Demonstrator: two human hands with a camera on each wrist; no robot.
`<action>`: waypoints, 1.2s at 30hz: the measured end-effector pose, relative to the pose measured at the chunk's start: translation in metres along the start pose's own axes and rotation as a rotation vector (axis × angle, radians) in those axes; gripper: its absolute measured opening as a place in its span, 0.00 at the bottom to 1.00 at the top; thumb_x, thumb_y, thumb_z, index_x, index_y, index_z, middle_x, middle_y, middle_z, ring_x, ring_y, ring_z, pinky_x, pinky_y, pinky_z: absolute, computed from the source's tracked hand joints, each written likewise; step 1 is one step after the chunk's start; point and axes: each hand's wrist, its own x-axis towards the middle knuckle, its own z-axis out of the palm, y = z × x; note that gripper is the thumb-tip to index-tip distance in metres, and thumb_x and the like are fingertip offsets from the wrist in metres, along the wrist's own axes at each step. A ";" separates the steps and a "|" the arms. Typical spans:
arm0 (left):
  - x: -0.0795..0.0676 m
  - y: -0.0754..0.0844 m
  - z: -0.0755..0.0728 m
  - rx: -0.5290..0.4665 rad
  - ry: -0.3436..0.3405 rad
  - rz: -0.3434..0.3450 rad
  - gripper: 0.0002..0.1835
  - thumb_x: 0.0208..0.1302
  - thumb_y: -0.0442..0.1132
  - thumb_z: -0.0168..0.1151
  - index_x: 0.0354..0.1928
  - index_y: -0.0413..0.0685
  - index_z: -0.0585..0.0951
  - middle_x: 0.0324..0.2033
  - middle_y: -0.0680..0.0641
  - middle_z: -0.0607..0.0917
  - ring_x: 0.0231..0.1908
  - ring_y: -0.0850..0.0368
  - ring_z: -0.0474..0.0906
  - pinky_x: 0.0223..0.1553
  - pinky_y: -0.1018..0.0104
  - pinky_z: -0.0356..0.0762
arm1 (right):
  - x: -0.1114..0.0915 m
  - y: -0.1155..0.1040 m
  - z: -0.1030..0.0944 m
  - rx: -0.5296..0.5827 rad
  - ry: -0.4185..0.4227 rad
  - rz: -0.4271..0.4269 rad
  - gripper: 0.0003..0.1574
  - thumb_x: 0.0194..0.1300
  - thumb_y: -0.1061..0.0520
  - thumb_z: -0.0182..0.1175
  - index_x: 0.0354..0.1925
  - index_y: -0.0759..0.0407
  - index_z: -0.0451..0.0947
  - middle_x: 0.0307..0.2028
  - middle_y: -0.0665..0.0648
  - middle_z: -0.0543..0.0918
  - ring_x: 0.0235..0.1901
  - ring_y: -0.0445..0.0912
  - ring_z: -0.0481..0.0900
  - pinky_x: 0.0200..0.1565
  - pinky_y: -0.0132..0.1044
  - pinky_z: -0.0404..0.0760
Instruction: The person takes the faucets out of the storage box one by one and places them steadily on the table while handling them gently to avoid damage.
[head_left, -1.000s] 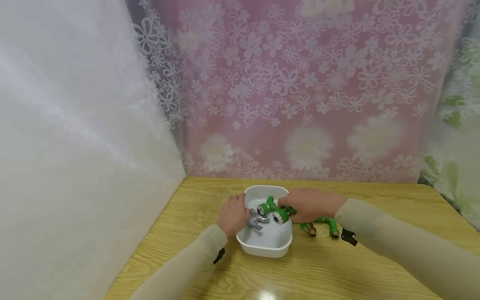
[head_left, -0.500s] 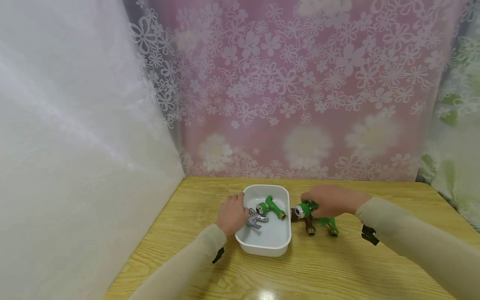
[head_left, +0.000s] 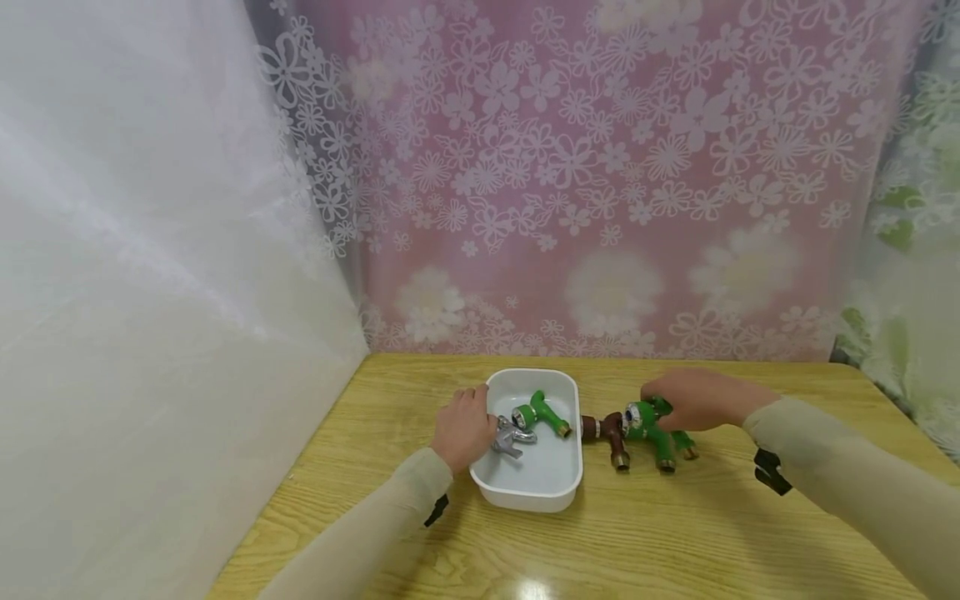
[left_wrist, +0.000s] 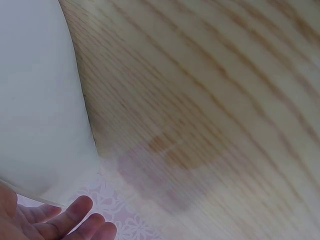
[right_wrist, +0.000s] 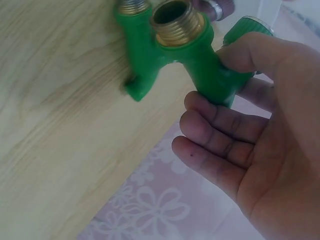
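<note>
My right hand [head_left: 697, 398] pinches a green faucet [right_wrist: 210, 70] between thumb and fingers, to the right of the tub and just above the table. Its brass threaded end shows in the right wrist view; my fingers hide part of its body. Close behind it is another green faucet [right_wrist: 136, 45]. My left hand [head_left: 467, 429] grips the left rim of a white tub [head_left: 528, 502]; its fingertips show by the rim in the left wrist view. Inside the tub lie a green faucet [head_left: 551, 415] and a silver faucet [head_left: 512, 437], partly hidden by the left hand.
A brown faucet [head_left: 615, 429] lies on the wooden table [head_left: 645, 533], against the tub's right side. White sheeting [head_left: 172, 275] hangs at the left, and a pink flowered curtain [head_left: 600, 208] closes off the back.
My right hand has carried the green faucet from over the tub to the right, above the faucets on the table. The brown faucet has come into view. My left hand stays on the rim.
</note>
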 end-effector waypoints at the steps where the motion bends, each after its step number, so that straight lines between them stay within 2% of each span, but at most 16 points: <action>1: 0.000 0.000 0.000 -0.003 0.001 -0.001 0.27 0.71 0.47 0.55 0.69 0.46 0.70 0.55 0.44 0.82 0.56 0.49 0.78 0.46 0.50 0.84 | -0.001 0.002 0.002 -0.002 -0.004 0.003 0.22 0.66 0.51 0.66 0.56 0.56 0.79 0.52 0.55 0.84 0.49 0.54 0.83 0.47 0.53 0.82; 5: 0.000 -0.001 0.001 -0.006 0.017 0.011 0.26 0.70 0.47 0.55 0.67 0.46 0.71 0.54 0.43 0.83 0.55 0.49 0.79 0.45 0.50 0.84 | -0.006 0.012 0.009 0.008 -0.023 0.037 0.24 0.65 0.51 0.66 0.57 0.58 0.79 0.53 0.57 0.84 0.50 0.56 0.83 0.49 0.55 0.81; 12: 0.001 -0.003 0.005 0.000 0.060 0.047 0.25 0.69 0.46 0.56 0.65 0.44 0.72 0.52 0.43 0.83 0.53 0.49 0.80 0.43 0.51 0.84 | -0.013 0.028 0.023 0.038 -0.039 0.084 0.27 0.63 0.45 0.68 0.55 0.58 0.80 0.50 0.56 0.84 0.47 0.54 0.83 0.46 0.53 0.81; 22: 0.002 -0.002 0.004 -0.022 0.033 0.035 0.26 0.70 0.46 0.55 0.67 0.44 0.71 0.54 0.43 0.83 0.55 0.48 0.79 0.45 0.50 0.84 | -0.018 0.045 0.035 0.061 -0.060 0.124 0.23 0.65 0.48 0.66 0.52 0.60 0.80 0.46 0.55 0.84 0.42 0.50 0.83 0.42 0.50 0.82; 36: 0.002 -0.001 0.003 -0.021 0.016 0.021 0.26 0.70 0.46 0.56 0.67 0.44 0.71 0.54 0.43 0.82 0.54 0.49 0.79 0.43 0.50 0.84 | -0.026 0.058 0.049 0.119 -0.087 0.168 0.27 0.66 0.52 0.64 0.57 0.68 0.77 0.50 0.64 0.83 0.49 0.60 0.82 0.46 0.56 0.81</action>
